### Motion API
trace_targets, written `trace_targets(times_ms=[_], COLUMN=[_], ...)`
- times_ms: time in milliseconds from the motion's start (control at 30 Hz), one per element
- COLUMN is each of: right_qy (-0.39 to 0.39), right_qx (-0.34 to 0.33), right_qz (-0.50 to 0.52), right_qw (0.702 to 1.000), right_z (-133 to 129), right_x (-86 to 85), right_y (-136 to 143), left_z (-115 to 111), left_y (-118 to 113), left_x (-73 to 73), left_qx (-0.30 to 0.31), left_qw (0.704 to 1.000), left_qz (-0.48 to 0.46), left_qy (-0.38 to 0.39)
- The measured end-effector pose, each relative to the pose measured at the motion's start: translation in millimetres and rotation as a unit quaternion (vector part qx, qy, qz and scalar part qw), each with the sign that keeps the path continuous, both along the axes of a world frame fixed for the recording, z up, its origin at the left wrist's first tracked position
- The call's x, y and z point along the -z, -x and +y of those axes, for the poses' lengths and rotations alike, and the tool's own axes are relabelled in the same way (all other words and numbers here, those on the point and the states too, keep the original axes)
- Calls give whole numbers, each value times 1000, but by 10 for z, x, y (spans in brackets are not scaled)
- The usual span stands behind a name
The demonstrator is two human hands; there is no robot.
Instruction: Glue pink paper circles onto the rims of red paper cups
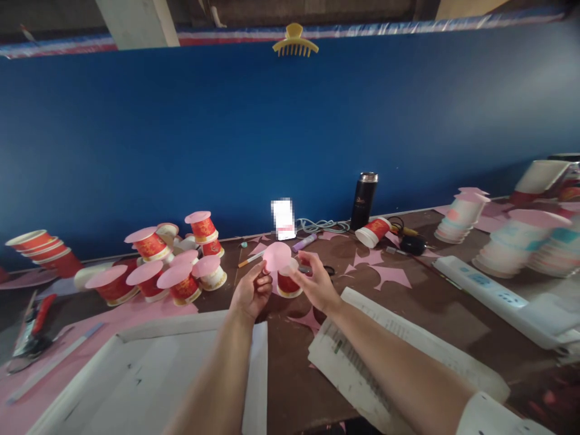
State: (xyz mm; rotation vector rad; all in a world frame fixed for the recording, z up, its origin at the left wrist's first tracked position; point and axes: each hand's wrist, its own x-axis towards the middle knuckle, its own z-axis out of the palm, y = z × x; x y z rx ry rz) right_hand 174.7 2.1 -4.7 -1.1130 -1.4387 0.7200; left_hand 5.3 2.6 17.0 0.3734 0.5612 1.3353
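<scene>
My left hand (254, 289) pinches a round pink paper disc (277, 256) by its lower left edge, thumb and fingers closed. Just below and right of the disc stands an upside-down red paper cup (289, 286) with its white rim on the table. My right hand (316, 280) is curled at the right side of this cup, thumb and forefinger at its pale top. The disc covers part of the cup's upper left. Pink paper offcuts (308, 321) lie around the hands.
Red cups topped with pink discs (109, 284) stand in a group at left. A white tray (260, 362) and papers (362, 326) flank my forearms. Behind are a phone (284, 219), a black flask (364, 202) and a tipped cup (373, 232). White cup stacks (460, 217) stand right.
</scene>
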Motion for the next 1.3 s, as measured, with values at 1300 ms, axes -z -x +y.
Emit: trace_targets(times_ms=[1300], right_qy=[150], right_qx=[-18], right_qz=[134], right_qw=[979], right_z=[114], right_x=[-100], right_y=[-46], left_z=[40], left_y=[-63], left_x=[88], left_qx=[47], left_qw=[984], left_qz=[169], left_qy=[6])
